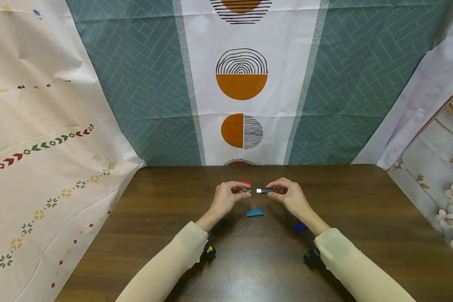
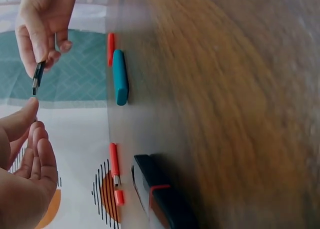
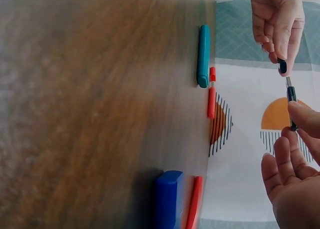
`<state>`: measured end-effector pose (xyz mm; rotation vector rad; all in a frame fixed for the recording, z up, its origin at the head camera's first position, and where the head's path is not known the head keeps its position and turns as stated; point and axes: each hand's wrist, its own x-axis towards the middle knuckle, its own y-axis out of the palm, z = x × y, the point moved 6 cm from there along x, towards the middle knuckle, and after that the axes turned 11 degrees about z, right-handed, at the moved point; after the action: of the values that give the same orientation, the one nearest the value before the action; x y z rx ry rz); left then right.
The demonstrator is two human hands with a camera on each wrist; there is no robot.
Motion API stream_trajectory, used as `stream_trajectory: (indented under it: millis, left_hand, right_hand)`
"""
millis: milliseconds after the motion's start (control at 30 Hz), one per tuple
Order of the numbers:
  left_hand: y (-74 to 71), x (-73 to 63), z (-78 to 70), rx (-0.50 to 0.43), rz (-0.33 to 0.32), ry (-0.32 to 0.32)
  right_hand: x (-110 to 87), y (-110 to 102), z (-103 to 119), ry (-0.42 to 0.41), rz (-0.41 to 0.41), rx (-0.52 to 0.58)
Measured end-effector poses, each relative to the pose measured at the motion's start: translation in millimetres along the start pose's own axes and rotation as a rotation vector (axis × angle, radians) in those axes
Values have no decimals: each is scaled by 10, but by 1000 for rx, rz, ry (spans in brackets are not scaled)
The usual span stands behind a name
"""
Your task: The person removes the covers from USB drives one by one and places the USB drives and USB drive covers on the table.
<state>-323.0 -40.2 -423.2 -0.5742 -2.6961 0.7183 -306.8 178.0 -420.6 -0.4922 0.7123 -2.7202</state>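
Over the table, my right hand [image 1: 290, 195] pinches a black USB stick [image 1: 265, 190] between thumb and fingers, its metal plug bare and pointing left. Facing it, my left hand [image 1: 226, 197] pinches a small black cap [image 3: 282, 65]. A short gap separates the plug from the cap. In the left wrist view the left fingers hide nearly all of the cap. Below the hands lies a teal USB stick [image 1: 254, 213]. Behind the left fingers shows a red piece [image 1: 246, 183], partly covered.
A blue stick [image 1: 299, 227] lies beside the right forearm. Beside the left wrist is a dark object [image 1: 219, 225]. The left wrist view shows a red USB stick [image 2: 114, 159] with bare plug, its red cap [image 2: 119, 197] close by. A patterned cloth [image 1: 241, 84] hangs behind the table.
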Motion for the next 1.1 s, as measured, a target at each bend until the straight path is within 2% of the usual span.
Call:
stream_trajectory:
  millis: [200,367,600,867,1100]
  left_hand:
    - [-20,-5,41,8,-15,-30]
    - [-51,11,89,-1,-11,-22]
    - [-164,29,216,49,-58,-64]
    - [-220,32,293,111,-62,-76]
    - [-248,89,338,140,-38,-95]
  right_hand:
    - [47,-8,-41,28,4,33]
    - [83,-6,-65,66,3,61]
    - [179,45,-117,140,26,128]
    - [301,98,-142,159,45,121]
    - [467,183,-121,163,81,50]
